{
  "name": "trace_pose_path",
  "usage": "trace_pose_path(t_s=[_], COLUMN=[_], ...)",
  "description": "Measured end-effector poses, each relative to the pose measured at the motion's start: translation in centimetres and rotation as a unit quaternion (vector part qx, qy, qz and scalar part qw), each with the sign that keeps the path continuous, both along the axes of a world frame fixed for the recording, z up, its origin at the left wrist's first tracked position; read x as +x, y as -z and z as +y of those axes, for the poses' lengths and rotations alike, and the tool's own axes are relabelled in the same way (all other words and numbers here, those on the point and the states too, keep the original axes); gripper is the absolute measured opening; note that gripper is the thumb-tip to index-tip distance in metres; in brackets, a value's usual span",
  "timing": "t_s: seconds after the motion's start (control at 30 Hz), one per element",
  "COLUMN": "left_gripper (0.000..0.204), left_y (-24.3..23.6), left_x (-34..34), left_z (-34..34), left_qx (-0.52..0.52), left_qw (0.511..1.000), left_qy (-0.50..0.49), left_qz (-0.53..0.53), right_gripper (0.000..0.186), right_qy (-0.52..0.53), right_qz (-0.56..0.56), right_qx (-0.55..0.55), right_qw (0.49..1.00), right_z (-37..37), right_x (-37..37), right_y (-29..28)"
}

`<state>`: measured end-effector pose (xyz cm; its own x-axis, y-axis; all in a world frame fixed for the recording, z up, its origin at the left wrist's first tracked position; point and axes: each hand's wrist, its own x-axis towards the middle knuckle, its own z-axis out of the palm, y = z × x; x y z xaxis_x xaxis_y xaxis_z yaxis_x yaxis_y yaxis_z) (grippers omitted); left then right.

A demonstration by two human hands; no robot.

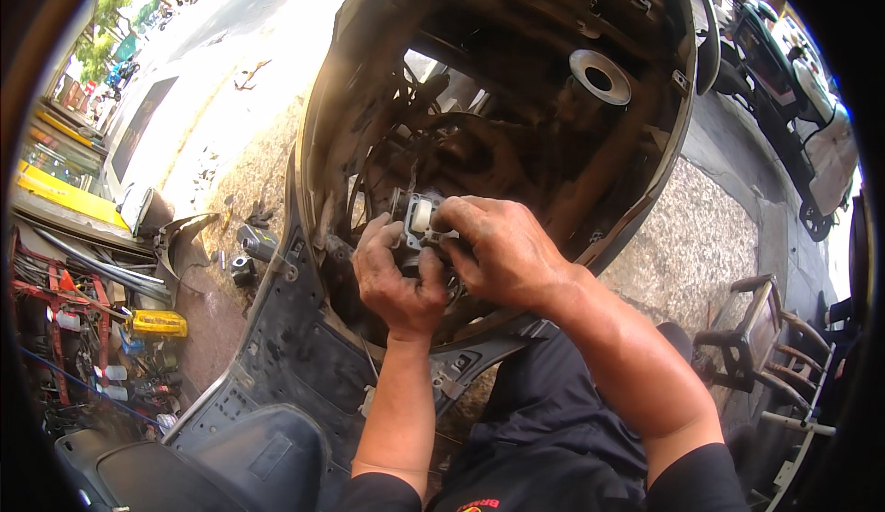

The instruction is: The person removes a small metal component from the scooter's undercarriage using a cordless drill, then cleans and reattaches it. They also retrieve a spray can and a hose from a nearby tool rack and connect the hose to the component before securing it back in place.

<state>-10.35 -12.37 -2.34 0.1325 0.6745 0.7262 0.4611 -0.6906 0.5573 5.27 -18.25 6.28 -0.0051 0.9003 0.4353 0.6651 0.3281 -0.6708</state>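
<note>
A small metal carburetor with its bowl side open sits between my hands, inside the opening of a scooter's dark body shell. The white float shows in it. My left hand grips the carburetor from the left and below, fingers curled round it. From the right, my right hand reaches over with bent index finger and thumb closed at the carburetor's right edge. Whatever is between those fingertips is hidden. Dark hoses and engine parts lie in shadow behind the carburetor.
A power tool lies on the ground left of the shell. Farther left are a yellow tool, cables and a rack of tools. A small stool stands at right, below another scooter. A black scooter seat fills the lower left.
</note>
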Motion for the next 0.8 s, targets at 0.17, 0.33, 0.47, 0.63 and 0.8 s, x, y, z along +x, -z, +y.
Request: trace_pose_path(t_s=[0.17,0.33,0.47,0.63,0.8], left_gripper=[0.038,0.039,0.040,0.041,0.040], left_y=[-0.1,0.1,0.2,0.2,0.2], left_x=[-0.1,-0.1,-0.1,0.0,0.2], left_z=[0.1,0.2,0.1,0.2,0.1], left_qx=[0.011,0.017,0.007,0.018,0.010], left_qw=[1.000,1.000,1.000,1.000,1.000], left_qy=[0.004,0.000,-0.001,-0.004,-0.016], left_qz=[-0.003,0.002,-0.006,-0.002,-0.008], right_gripper=[0.020,0.025,0.028,0.035,0.036], right_qy=[0.017,0.026,0.032,0.049,0.074], right_qz=[-0.021,-0.054,-0.084,-0.106,-0.142], right_qx=[0.024,0.093,0.098,0.030,-0.020], right_qw=[0.999,0.994,0.991,0.993,0.987], right_z=[-1.0,-1.0,-0.8,-1.0,-0.7], right_x=[-1.2,-1.8,-2.4,-3.3,-4.6], right_y=[0.6,1.4,1.3,0.1,-0.9])
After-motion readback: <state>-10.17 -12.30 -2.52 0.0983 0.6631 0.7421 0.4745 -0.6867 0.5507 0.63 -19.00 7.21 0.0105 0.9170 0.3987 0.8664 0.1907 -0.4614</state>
